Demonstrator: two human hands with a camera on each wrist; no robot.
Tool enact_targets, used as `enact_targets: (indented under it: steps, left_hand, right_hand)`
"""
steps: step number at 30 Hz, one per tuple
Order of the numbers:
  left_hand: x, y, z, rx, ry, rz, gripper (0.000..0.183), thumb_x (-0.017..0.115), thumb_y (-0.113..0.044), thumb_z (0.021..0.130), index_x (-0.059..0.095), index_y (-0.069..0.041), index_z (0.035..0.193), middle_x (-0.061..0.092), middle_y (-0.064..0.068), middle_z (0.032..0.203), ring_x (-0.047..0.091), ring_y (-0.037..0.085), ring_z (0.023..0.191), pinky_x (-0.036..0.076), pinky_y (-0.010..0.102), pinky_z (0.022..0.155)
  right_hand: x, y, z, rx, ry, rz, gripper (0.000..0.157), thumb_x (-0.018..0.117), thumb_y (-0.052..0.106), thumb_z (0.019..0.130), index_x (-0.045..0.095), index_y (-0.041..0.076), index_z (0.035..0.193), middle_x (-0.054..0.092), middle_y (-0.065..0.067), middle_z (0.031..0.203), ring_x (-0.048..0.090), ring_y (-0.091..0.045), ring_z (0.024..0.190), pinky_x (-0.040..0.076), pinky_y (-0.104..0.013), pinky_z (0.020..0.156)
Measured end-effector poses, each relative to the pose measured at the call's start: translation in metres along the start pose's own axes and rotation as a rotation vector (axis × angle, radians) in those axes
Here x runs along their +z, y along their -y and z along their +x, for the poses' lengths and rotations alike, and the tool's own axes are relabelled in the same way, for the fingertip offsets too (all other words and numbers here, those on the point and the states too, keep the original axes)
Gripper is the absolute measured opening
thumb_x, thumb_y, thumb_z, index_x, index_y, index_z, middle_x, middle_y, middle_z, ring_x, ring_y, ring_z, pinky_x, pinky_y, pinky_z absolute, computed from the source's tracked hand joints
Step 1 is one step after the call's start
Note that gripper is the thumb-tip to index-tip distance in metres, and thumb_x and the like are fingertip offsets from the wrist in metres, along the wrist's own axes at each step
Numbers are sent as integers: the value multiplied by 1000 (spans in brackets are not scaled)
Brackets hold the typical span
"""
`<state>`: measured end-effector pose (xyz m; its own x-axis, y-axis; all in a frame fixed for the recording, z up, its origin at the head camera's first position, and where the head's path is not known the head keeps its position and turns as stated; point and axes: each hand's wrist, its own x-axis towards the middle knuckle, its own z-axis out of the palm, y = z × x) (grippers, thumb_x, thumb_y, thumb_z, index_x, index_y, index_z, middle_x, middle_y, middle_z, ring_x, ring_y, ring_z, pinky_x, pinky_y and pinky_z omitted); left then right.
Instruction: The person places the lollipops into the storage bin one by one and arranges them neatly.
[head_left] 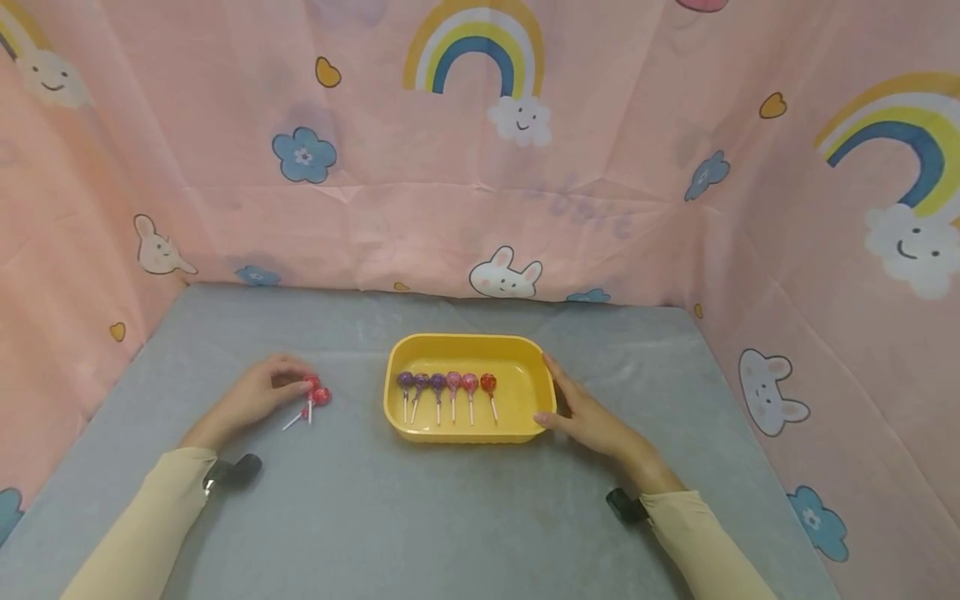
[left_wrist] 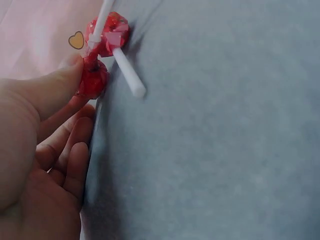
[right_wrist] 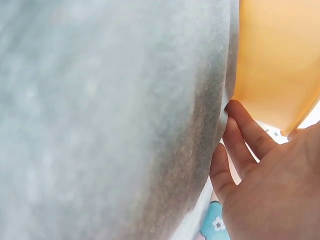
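My left hand [head_left: 258, 392] pinches a red lollipop [left_wrist: 94, 82] by its wrapped head between thumb and fingers, its white stick pointing up in the left wrist view. Close by on the cloth are more red lollipops [head_left: 322, 396], partly overlapped by the held one. My right hand [head_left: 592, 421] grips the right end of a yellow tray [head_left: 525, 387], thumb at the rim and fingers along the outer wall. In the tray, three purple lollipops [head_left: 438, 382], two pink lollipops [head_left: 470, 382] and one red lollipop [head_left: 489, 382] lie in a row, sticks toward me.
A grey cloth [head_left: 450, 525] covers the table under the tray. Pink printed curtains [head_left: 375, 233] enclose the back and both sides. Dark wrist cameras [head_left: 238, 472] sit at both sleeves.
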<state>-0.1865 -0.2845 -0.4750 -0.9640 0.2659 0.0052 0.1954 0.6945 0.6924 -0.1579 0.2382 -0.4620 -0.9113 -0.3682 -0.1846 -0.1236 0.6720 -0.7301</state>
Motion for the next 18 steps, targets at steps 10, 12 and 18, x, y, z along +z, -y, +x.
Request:
enact_targets:
  steps: [10, 12, 18]
  left_hand:
    - [-7, -9, -2, -48, 6, -72, 31, 68, -37, 93, 71, -14, 114, 69, 8, 119, 57, 16, 113, 45, 38, 98]
    - [-9, -11, -2, -67, 11, -90, 35, 67, -40, 93, 70, -13, 115, 69, 10, 120, 59, 23, 118, 46, 46, 101]
    - [-19, -27, 3, -163, 36, -170, 44, 65, -50, 92, 66, -17, 121, 62, 10, 131, 57, 33, 126, 49, 55, 99]
  right_hand:
    - [1, -2, 1, -3, -5, -3, 97, 67, 47, 91, -4, 41, 157, 7, -6, 169, 15, -38, 154, 16, -65, 121]
    - [1, -3, 1, -4, -5, -8, 97, 67, 47, 91, -4, 42, 157, 7, -7, 169, 16, -38, 154, 16, -65, 120]
    - [1, -3, 2, -1, -4, -7, 97, 67, 47, 91, -4, 43, 157, 7, -6, 169, 15, -38, 154, 15, -66, 120]
